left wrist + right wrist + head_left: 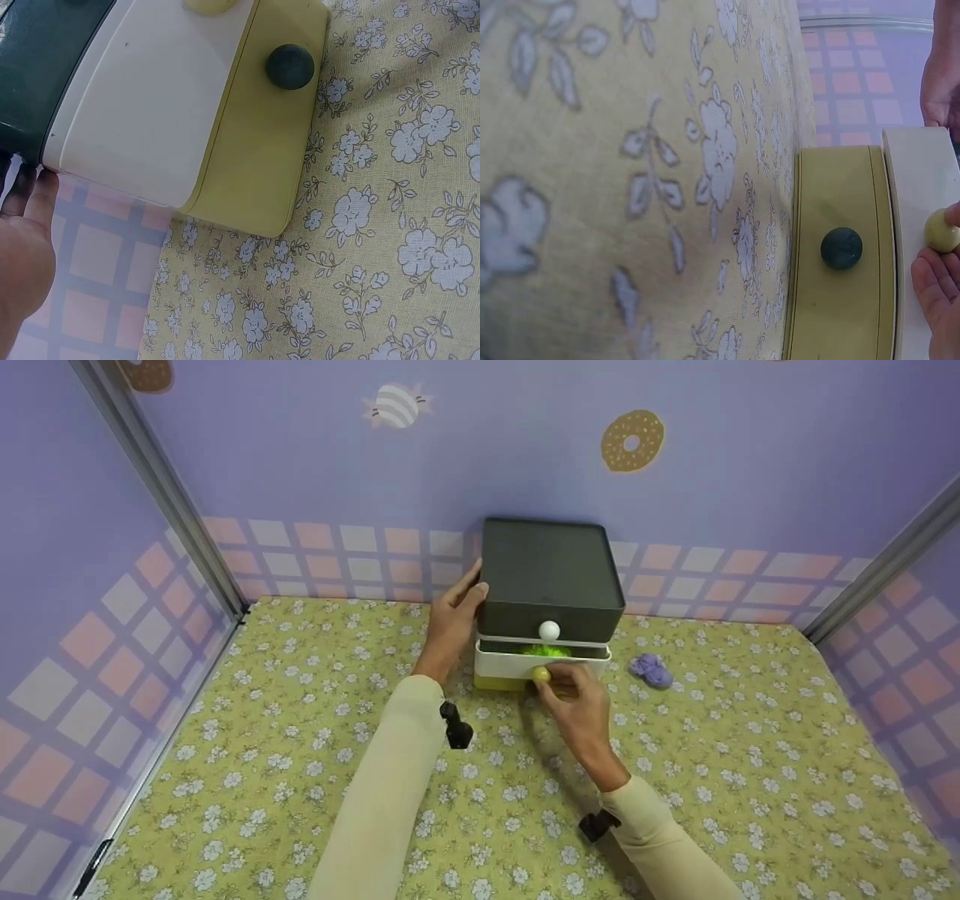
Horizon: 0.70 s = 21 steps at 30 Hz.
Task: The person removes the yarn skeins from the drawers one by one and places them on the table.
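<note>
A small three-tier drawer box (pixel 551 562) has a dark top, a white middle drawer (pixel 504 664) and a yellow bottom drawer (pixel 840 180). The middle drawer is pulled out a little, and something bright green and fuzzy (pixel 546 650) shows inside. My right hand (pixel 583 709) pinches the pale yellow knob (pixel 540 673) of that drawer between thumb and fingers. Against the box's left side rests my left hand (pixel 448 634), its fingers extended along the dark upper part. In the left wrist view the left fingertips (pixel 43 187) touch the side where dark and white tiers meet.
A crumpled purple item (pixel 651 670) lies on the flowered tablecloth (pixel 480 810) to the right of the box. Behind the box stands a purple patterned wall (pixel 510 442), with side panels left and right. The top drawer has a white knob (pixel 549 631), the bottom one a dark knob (pixel 841 248).
</note>
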{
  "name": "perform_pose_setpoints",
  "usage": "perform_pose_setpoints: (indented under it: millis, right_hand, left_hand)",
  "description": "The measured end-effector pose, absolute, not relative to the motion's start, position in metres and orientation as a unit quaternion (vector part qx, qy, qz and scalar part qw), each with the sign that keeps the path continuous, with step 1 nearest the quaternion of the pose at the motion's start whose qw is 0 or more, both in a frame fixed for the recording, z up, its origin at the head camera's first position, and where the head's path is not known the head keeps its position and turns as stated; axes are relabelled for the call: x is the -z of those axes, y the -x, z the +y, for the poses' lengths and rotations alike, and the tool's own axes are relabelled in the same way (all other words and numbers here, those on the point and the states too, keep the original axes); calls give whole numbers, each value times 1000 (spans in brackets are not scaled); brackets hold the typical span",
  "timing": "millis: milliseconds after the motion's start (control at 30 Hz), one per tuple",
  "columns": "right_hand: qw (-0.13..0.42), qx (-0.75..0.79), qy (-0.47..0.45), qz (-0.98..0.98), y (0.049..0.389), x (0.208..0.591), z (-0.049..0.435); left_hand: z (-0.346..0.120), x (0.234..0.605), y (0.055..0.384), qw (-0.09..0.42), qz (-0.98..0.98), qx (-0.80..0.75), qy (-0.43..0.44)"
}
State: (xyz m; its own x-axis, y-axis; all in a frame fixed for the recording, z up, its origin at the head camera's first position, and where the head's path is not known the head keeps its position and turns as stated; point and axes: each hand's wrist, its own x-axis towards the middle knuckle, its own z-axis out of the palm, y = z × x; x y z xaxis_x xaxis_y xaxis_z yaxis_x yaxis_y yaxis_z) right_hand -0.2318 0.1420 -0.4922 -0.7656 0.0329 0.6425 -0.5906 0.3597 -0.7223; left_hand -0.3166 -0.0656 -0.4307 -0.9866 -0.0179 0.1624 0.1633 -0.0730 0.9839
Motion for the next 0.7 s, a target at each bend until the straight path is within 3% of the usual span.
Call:
perform_pose_setpoints:
  millis: [367, 700]
  right_hand:
    - [287, -536, -184, -772, 214, 484, 141]
    - [287, -526, -185, -779, 220, 514, 152]
  left_hand:
    - [-68, 430, 313, 59, -691, 718, 62]
    - [-67, 431, 315, 59, -689, 721, 58]
